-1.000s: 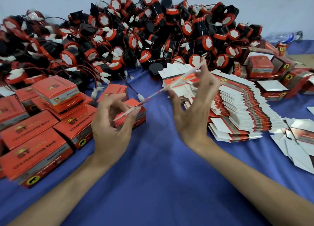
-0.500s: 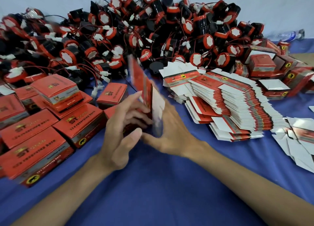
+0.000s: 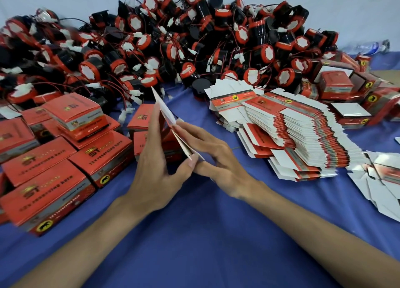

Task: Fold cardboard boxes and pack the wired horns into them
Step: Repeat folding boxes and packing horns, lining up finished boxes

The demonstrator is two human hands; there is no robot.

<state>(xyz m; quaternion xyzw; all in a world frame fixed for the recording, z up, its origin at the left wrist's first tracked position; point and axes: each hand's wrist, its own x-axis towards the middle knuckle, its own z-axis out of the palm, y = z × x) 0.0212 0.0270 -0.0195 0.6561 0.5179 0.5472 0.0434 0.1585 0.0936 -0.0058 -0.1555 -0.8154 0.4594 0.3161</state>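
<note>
Since half a second ago the blank has turned from a blurred red face to a thin edge, its white side now facing right, and the hands have closed in on it low over the cloth.

Left fingers lie straight up along the blank's left side, and the left thumb presses its lower corner from the other side, so the left hand pinches the blank. Right fingers are straight, their tips touching the white side near its middle; the right hand does not curl round it. The blank stands tilted between the two hands, top corner leaning away and to the left, lower corner at the left thumb. Both forearms run in from the bottom corners.

Just behind the left hand sit a few folded boxes. More red boxes are stacked at the left, some two high. Right of the hands lies a fanned stack of flat blanks, and loose blanks lie at the right edge. Across the back, against the wall, lies a big heap of red-and-black horns with tangled wires and white plugs. More boxes, some with open tops, sit at the far right. A bottle lies behind them.
</note>
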